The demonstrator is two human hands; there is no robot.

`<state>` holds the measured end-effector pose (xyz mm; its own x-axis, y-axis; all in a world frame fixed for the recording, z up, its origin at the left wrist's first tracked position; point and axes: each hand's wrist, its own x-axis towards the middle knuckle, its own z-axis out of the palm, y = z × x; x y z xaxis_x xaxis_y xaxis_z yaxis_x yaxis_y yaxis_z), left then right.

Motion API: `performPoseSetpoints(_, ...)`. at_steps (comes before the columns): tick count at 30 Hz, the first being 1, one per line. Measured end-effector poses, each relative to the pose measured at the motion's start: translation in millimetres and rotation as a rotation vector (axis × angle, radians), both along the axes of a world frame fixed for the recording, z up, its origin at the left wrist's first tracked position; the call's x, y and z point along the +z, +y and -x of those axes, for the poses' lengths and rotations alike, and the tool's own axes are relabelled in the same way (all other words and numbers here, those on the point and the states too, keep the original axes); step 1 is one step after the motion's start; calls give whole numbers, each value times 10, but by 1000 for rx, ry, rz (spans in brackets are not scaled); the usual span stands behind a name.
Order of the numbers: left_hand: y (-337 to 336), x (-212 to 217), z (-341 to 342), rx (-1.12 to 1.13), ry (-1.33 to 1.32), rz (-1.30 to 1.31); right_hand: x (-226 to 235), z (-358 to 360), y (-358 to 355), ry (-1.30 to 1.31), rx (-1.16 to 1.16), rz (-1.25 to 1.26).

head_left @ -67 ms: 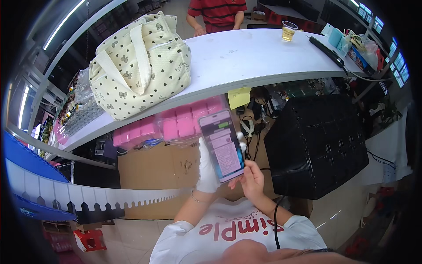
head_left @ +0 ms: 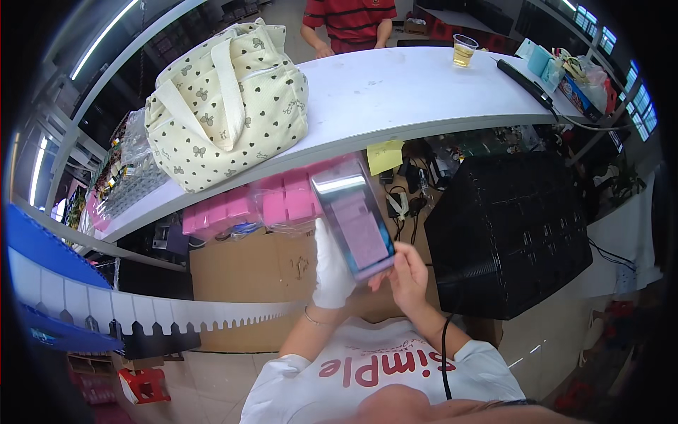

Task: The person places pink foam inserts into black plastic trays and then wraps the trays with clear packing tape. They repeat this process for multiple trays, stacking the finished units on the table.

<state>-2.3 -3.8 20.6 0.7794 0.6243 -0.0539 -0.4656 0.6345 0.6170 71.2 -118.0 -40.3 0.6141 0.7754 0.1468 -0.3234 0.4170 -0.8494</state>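
Observation:
A smartphone [head_left: 357, 226] with a lit screen is held upright in front of my chest. My left hand [head_left: 332, 272], in a white glove, is closed around its left side and back; most of its fingers are hidden behind the phone. My bare right hand [head_left: 409, 279] is closed at the phone's lower right corner, thumb near the edge and fingers curled beneath. The screen shows pale message blocks, with glare over the top part. Behind the phone lie pink foam blocks [head_left: 286, 205] in clear plastic.
A cream patterned bag [head_left: 226, 106] stands on the white shelf [head_left: 381, 85], with a plastic cup [head_left: 463, 51] farther right. Below sit a black ridged case [head_left: 512, 237], cables [head_left: 413, 212] and cardboard [head_left: 247, 283]. Blue panels [head_left: 56, 247] are at left. A person in a striped shirt [head_left: 351, 25] is beyond.
The phone has tilted slightly, its upper end shifting a little left, and glare now covers its top. Both hands keep hold and my right hand has moved slightly up.

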Motion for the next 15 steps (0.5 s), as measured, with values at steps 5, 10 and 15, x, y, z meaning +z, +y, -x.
performPoseSetpoints(5,7,23,81,167,-134,-131,527,-371,604,-96,-120,-67)
performPoseSetpoints(10,6,-208,253,156,-60,-37,731,-752,1143,-117,-156,-4)
performPoseSetpoints(15,2,-217,333,154,-59,-3,785,-785,1320,30,-118,-29)
